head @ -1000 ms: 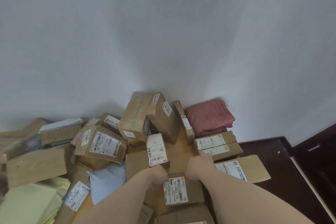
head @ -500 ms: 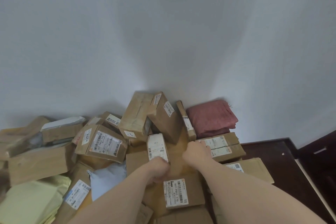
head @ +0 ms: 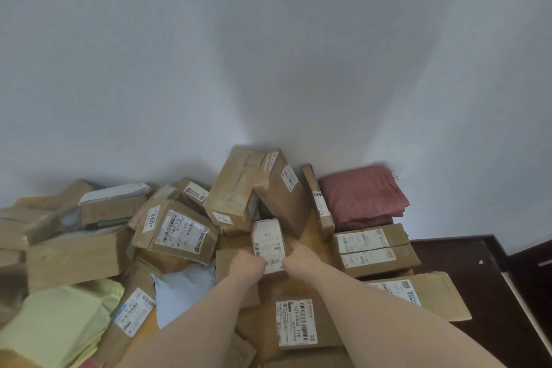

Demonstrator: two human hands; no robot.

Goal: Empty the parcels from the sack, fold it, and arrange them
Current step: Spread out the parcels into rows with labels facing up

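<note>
That small white-labelled parcel (head: 268, 243) sits mid-pile, long axis running away from the person toward the wall. Left hand (head: 247, 263) grips its near left edge and right hand (head: 300, 258) its near right edge, fingers curled round it, both equally close. Brown boxes (head: 179, 231) crowd around, and a folded red sack (head: 363, 196) sits in the corner on the right.

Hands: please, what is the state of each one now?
Left hand: closed, gripping the small white-labelled parcel.
Right hand: closed, gripping the same parcel.
</note>
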